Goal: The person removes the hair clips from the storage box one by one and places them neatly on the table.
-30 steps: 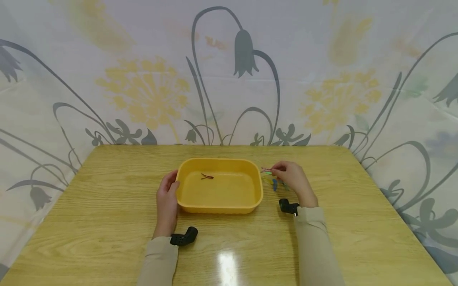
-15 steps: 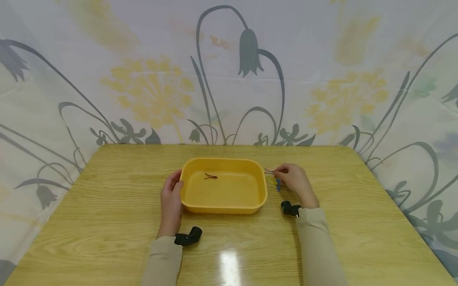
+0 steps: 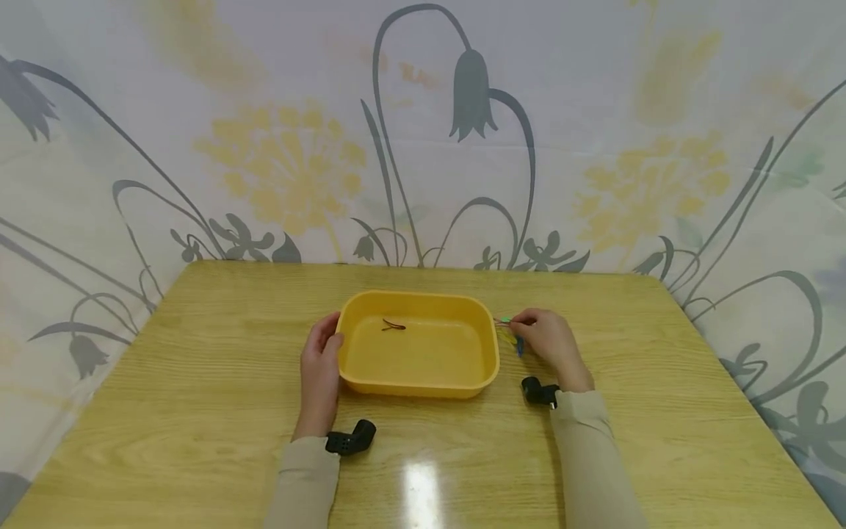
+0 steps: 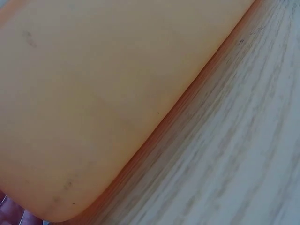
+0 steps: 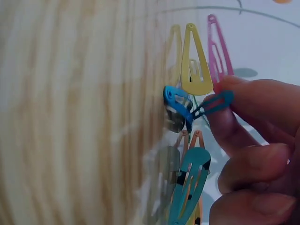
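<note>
A yellow plastic tray (image 3: 416, 389) rests on the table. My left hand (image 3: 322, 375) grips its left end, thumb at the rim and fingers outside; in the left wrist view the tray's wall (image 4: 103, 108) hides most of that hand. One dark red hair clip (image 3: 394, 325) lies inside the tray. Just off the tray's right end, my right hand (image 3: 548, 339) pinches a pink snap hair clip (image 5: 218, 47) between thumb and fingertips. Close by those fingertips are a blue hair clip (image 5: 178, 101), a yellow hair clip (image 5: 197, 65) and a teal one with dark spots (image 5: 191, 183).
The wooden table (image 3: 198, 411) extends around the tray on all sides. A flower-patterned cloth (image 3: 423, 147) hangs behind it. Black cameras are strapped to the left wrist (image 3: 352, 438) and right wrist (image 3: 540, 391). An orange clip (image 5: 198, 140) shows behind the teal one.
The head view has shifted slightly, so everything sits further right in it. The right hand has dipped a little toward the clips, still with the pink clip. The left hand keeps its grip.
</note>
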Demonstrator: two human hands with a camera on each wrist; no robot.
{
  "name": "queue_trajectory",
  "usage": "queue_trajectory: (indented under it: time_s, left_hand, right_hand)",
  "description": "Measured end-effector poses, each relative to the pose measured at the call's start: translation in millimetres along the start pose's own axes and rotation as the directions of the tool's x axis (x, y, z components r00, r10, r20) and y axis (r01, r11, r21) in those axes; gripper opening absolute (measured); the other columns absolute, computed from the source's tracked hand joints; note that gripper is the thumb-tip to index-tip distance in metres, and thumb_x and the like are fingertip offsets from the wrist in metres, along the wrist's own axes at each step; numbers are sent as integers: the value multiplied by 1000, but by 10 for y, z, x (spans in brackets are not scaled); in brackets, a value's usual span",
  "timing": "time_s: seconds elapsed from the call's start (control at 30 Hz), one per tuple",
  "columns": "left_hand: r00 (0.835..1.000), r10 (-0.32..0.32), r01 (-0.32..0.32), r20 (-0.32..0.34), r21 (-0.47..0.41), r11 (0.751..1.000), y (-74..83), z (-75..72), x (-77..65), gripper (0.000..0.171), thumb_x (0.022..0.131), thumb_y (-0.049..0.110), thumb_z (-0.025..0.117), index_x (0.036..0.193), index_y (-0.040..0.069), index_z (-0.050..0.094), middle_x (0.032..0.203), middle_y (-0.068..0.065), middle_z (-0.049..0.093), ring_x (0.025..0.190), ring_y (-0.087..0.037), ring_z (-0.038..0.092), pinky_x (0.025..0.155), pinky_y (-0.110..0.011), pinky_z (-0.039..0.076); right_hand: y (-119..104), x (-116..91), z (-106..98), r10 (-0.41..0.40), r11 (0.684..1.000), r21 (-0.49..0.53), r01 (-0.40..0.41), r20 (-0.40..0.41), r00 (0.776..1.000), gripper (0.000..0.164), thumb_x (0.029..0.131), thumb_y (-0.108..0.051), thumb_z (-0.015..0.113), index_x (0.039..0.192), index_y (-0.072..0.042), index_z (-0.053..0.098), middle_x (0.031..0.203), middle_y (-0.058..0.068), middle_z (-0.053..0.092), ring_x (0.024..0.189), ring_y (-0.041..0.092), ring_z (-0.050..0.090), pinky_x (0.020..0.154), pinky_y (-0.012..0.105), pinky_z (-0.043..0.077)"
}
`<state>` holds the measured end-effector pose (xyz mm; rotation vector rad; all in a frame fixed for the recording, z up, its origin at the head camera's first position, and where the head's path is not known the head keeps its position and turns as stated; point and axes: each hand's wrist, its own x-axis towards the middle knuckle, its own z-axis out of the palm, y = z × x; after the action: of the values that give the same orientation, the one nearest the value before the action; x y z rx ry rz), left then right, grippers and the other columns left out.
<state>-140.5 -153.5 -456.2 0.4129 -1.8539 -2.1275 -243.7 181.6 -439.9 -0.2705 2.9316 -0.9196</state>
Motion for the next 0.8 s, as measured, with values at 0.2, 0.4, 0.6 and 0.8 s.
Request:
queue_trajectory:
  time_s: [0.2,0.4,0.6,0.8]
  left_hand:
    - [1000,-9,9,6,21,1000,11,4,19,33,93,20,45,126,17,48,124,4,48,112,-11,44,95,-31,37]
    - [1000,-6,6,3,38,999,10,-10,3,33,94,21,44,127,17,47,124,5,47,112,-12,44,95,-32,37]
    - [1000,0,0,1,33,999,8,-22,11,33,94,21,44,127,17,47,125,4,47,112,-12,45,95,-33,37]
    - [1000,-8,8,7,28,1000,11,-10,14,33,94,20,44,126,17,47,125,4,47,113,-13,44,95,-32,37]
  right_hand:
    - [-25,12,-8,-7,1000,7,6,21,1000,20,87,-23,57,94,-8,68,96,9,64,93,29,56,82,44,42]
    - [-44,4,9,28,1000,2,-28,25,999,22,87,-23,57,96,-7,68,98,11,64,93,29,56,83,44,42]
    - [-60,13,12,46,999,-19,-45,24,999,24,87,-23,57,96,-5,68,98,12,64,92,29,56,81,43,43]
    - [-54,1,6,66,998,-21,-65,35,997,24,87,-24,56,95,-5,68,96,11,64,88,27,56,77,40,45]
